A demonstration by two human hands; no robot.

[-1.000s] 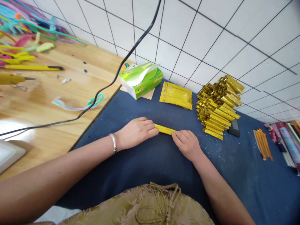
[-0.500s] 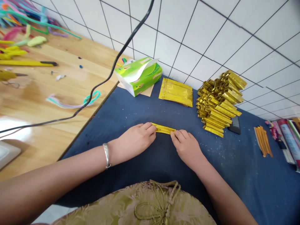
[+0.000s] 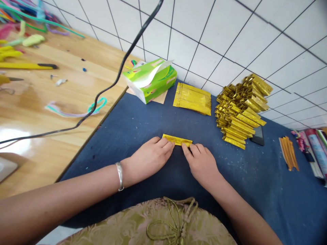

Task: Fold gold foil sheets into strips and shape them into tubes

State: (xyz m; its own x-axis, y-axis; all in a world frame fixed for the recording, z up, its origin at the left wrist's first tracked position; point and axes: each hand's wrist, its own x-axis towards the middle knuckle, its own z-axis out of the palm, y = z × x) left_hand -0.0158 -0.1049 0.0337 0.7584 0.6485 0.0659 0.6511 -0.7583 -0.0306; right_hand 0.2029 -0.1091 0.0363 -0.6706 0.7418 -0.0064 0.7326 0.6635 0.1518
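Observation:
A narrow folded strip of gold foil paper (image 3: 178, 140) lies crosswise on the dark blue cloth in front of me. Its left part is gripped by my left hand (image 3: 155, 154), fingers closed at the near edge. At the right part, my right hand (image 3: 200, 160) has its fingertips closed on the same edge. Beyond the strip sits a flat stack of gold foil sheets (image 3: 192, 98). To the right of that stands a large pile of folded gold foil pieces (image 3: 237, 115).
A green tissue box (image 3: 153, 80) stands at the back. A dark phone (image 3: 258, 136) is partly under the pile. Orange strips (image 3: 288, 153) and books (image 3: 315, 149) lie far right. A black cable (image 3: 112, 86) crosses the left, over a wooden table (image 3: 63, 98) with craft scraps.
My fingers have shifted inward along the near edge of the strip, uncovering both its ends. The strip now shows a wider, flatter face.

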